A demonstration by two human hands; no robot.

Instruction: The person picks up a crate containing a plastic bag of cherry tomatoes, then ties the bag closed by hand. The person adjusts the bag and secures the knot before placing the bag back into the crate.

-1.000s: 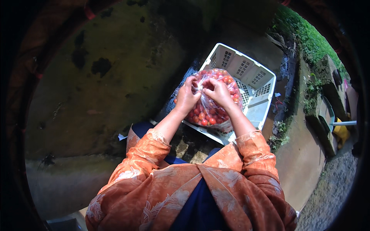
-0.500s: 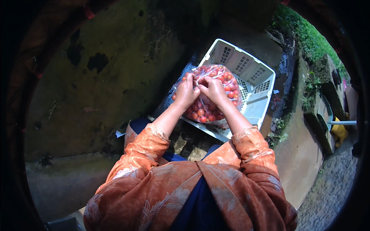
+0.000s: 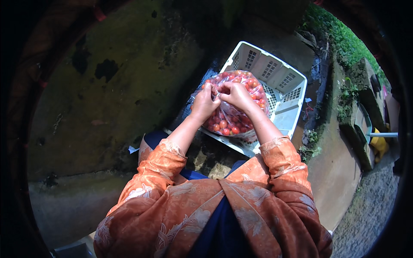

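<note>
A clear plastic bag [image 3: 224, 122] full of small red tomatoes rests in the near left part of a white plastic crate [image 3: 287, 115]. Both my hands are over the top of the bag, pinching its gathered plastic. The fingers of my left hand [image 3: 204, 105] are closed on the bag's left side. Just beside it, my right hand [image 3: 237, 96] grips the plastic between thumb and bent fingers. The two thumbs nearly meet, and the exact bit of plastic between the fingertips is hard to make out.
A dark, damp concrete surface [image 3: 107, 124] spreads to the left. On the right run a concrete kerb [image 3: 340, 96] and green grass [image 3: 340, 36]. Farther right are a long-handled tool [image 3: 383, 136] and a yellow object [image 3: 378, 148]. A white scrap [image 3: 133, 149] lies near my left knee.
My left hand has shifted slightly left and its fingers have bent more. My right fingers have moved a little left over the bag. Both hands stay on the plastic.
</note>
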